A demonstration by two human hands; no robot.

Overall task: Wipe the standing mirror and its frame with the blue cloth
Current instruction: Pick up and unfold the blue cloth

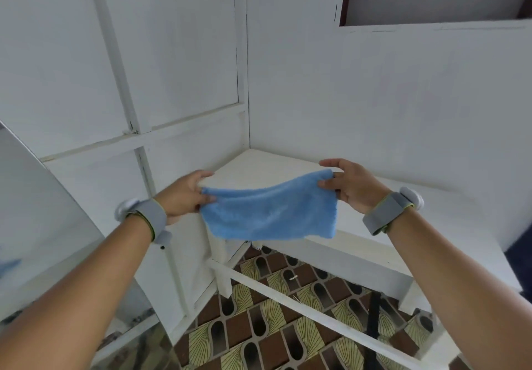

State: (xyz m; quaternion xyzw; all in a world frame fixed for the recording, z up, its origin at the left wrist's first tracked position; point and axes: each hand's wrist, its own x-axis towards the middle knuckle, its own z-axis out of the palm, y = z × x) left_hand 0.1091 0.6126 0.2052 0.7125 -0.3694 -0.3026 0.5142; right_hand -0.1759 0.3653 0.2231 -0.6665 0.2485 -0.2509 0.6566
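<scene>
The blue cloth point(269, 211) is held stretched in the air above a white table point(374, 243), pinched at its 2 upper corners by the left hand point(184, 194) and right hand point(349, 185). The mirror point(34, 220) stands at far left.

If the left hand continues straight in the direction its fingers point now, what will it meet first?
Probably the white table: the left hand, pinching the blue cloth, points toward its near corner. Depth is unclear, so it might pass above the top.
</scene>
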